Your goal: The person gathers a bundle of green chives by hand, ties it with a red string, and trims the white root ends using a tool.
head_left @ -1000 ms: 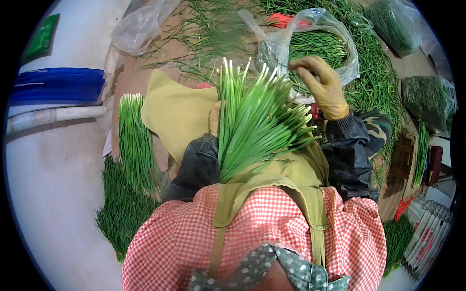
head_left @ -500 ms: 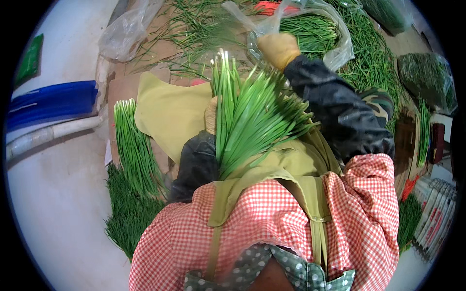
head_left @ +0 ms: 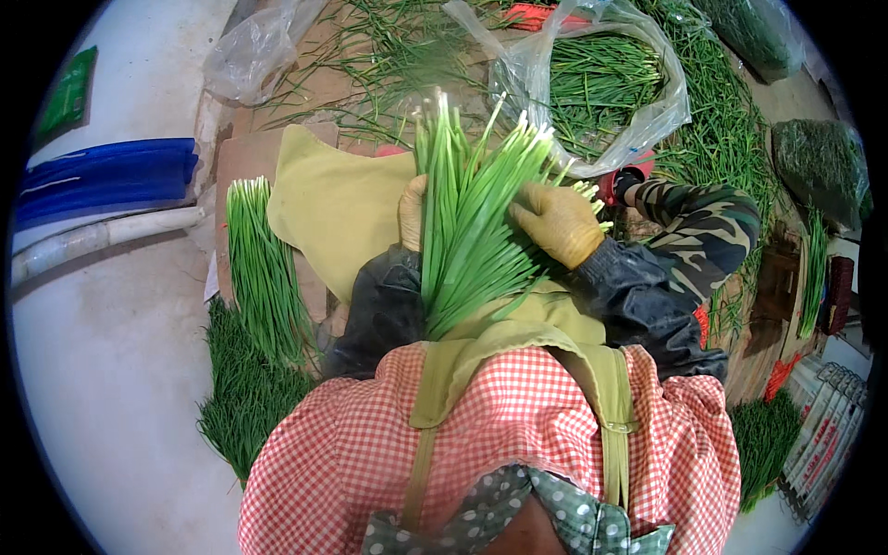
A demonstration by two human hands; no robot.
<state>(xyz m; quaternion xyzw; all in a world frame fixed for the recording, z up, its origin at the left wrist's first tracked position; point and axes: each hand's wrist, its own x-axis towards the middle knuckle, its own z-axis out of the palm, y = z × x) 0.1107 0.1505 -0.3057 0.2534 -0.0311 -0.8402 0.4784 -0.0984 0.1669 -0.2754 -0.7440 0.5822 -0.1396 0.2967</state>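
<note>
Green bunch [head_left: 462, 231]: was fanned out at 12 o'clock, white ends upward.
Left hand [head_left: 413, 213]: curled round its 9 o'clock edge, holding it.
Right hand [head_left: 559, 225]: half-curled at its 3 o'clock side; any grip couldn't be told.

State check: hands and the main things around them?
Green bunch, held, pale ends uneven
Left hand, gloved, holding the bunch
Right hand, gloved, at the bunch's right; grip unclear
Clear bag beyond right hand, mouth open, greens inside
Upper-left clear bag, crumpled
Left-side bundle, resting, pale ends aligned
Loose stalks, scattered
</note>
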